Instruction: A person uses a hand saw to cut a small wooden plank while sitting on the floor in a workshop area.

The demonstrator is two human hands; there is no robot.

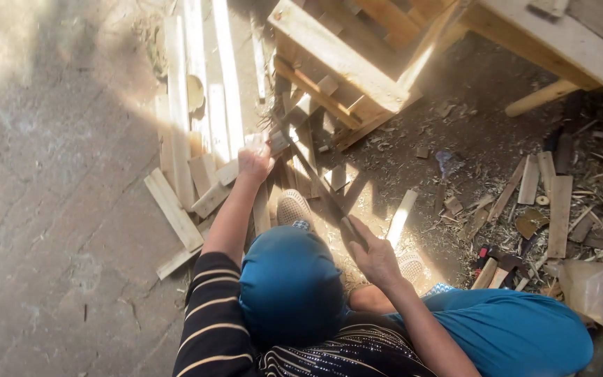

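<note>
I sit on the ground with my blue-trousered knee (287, 279) raised in front of me. My left hand (255, 163) reaches forward and grips a small piece of wood (268, 142) at the edge of a slat pile. A long dark blade (315, 181) runs from that piece back to my right hand (375, 257), which is closed around its handle. The blade's far end meets the wood just beyond my left fingers. My shoe (293, 209) rests under the blade.
Pale wooden slats (190, 132) lie scattered at the left. A slatted wooden crate (343, 66) stands ahead, a wooden bench (574, 45) at top right. Offcuts, shavings, small hand tools (500, 269) and a plastic bag (598, 293) lie at the right.
</note>
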